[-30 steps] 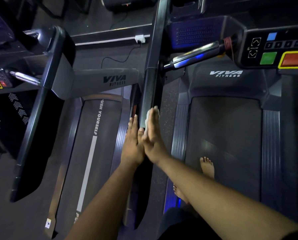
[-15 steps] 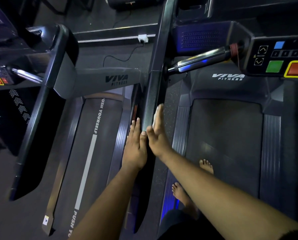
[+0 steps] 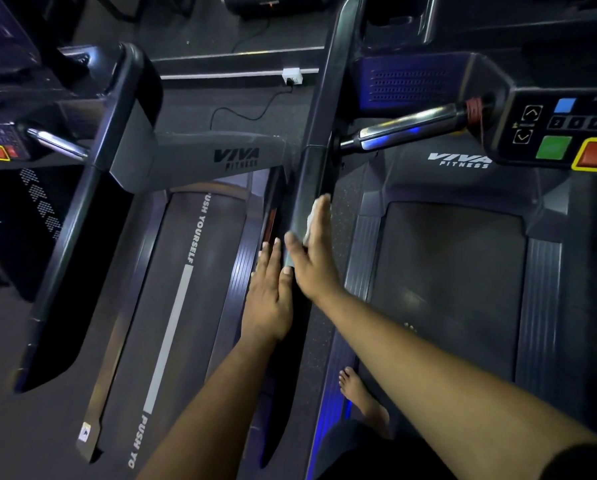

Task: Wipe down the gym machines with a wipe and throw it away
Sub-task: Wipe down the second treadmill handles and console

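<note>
The place is a dim gym with a dark floor, and two treadmills stand side by side. On the far floor a white plug sits in a socket with a thin cable.

At the left is the neighbouring treadmill, with its belt printed "PUSH YOURSELF" and its grey motor cover marked VIVA FITNESS. Its own side handrail runs near to far at the left edge.

In the middle, between the two belts, a long dark handrail runs away from the person. The left hand lies flat beside it, fingers straight and together, holding nothing; I judge it only steadies the body. The right hand is also flat with straight fingers, and it presses the white wipe against the right face of the rail. Only a small edge of the wipe shows under the palm.

To the right are the silver pulse grip, the console with green and red buttons, and the belt where a bare foot stands.

To do this step well, I think the palm should keep even pressure and slide in one long stroke toward the far end, then turn the wipe over the top and the left face too. The thumb can hook the edge so the wipe does not slip out. The pulse grip and console seem not yet wiped.
</note>
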A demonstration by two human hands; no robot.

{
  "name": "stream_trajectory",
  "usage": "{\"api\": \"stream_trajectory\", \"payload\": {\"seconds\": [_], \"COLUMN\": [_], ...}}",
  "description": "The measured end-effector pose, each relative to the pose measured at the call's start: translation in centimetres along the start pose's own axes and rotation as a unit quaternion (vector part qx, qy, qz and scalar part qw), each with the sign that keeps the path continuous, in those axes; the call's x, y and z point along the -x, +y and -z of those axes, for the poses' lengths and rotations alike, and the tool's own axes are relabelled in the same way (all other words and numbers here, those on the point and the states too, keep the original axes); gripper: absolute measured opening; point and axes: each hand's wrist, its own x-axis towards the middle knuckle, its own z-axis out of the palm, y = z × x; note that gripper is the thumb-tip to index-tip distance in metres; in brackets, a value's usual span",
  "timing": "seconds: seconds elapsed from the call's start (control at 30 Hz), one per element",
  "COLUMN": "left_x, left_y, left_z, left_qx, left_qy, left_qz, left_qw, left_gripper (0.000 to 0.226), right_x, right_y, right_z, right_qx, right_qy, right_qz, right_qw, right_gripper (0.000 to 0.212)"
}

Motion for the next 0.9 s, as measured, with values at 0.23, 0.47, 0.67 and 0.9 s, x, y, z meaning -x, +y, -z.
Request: {"api": "stream_trajectory", "payload": {"seconds": [0.23,0.47,0.67,0.9], "left_x": [0.1,0.3,0.0,0.4], "left_y": [0.0,-0.2,-0.5,0.0], "left_z": [-0.1,-0.3,-0.6,-0.4], "left_qx": [-0.015,-0.029,-0.042,-0.061], "left_qy": [0.006,0.019,0.025,0.036], "left_qz": [0.017,0.014,0.019,0.019], "left_qw": [1.0,0.999,0.999,0.997], "left_gripper": [0.056,0.057,0.065,0.057], "right_x": [-7.4,-6.3,-8.0,-14.8], "right_y": [-2.4,-3.9,-4.3,-5.6], "right_z": [4.2,5.8,6.8,8.0], "right_qx": [0.431,0.501,0.546,0.558], "right_qy": [-0.093,-0.226,-0.302,-0.238], "right_qz": [0.103,0.118,0.198,0.115], "right_qw": [0.892,0.827,0.756,0.786], "right_gripper": [0.097,0.109,0.114,0.119]}}
